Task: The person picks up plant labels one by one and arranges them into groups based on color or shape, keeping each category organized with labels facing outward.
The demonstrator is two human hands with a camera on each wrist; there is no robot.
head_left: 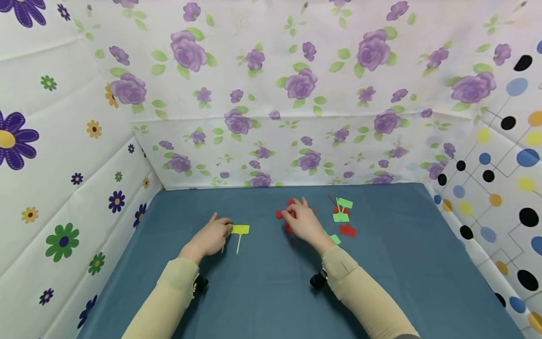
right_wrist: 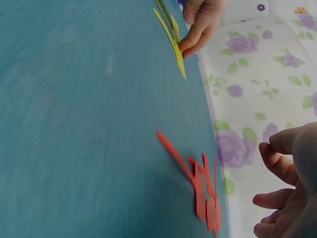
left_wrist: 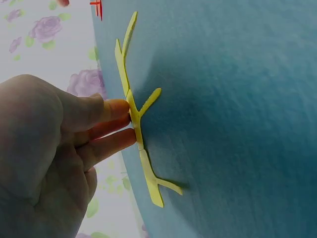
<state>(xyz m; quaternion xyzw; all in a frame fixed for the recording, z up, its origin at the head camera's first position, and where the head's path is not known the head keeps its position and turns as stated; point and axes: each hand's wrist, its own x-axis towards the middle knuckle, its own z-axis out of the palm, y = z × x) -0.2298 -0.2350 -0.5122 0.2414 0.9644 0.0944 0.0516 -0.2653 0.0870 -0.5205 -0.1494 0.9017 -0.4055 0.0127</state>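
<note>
Three T-shaped yellow plant labels lie in a row in the left wrist view. My left hand (head_left: 211, 235) pinches the edge of the middle yellow plant label (left_wrist: 134, 116) between thumb and fingertips. The end label (left_wrist: 151, 176) adjoins it, and another yellow label (head_left: 240, 229) shows right of the hand in the head view. My right hand (head_left: 304, 221) hovers over several red plant labels (right_wrist: 199, 193), its fingers loosely bent with nothing between them. In the head view this hand partly covers the red labels (head_left: 278, 214).
Right of my right hand lie several green labels (head_left: 340, 217) and red labels (head_left: 347, 230), some overlapping. Another green label (head_left: 334, 239) is partly behind the right wrist. The blue tabletop (head_left: 262, 292) meets flowered cloth walls (head_left: 271, 132) at the back and sides.
</note>
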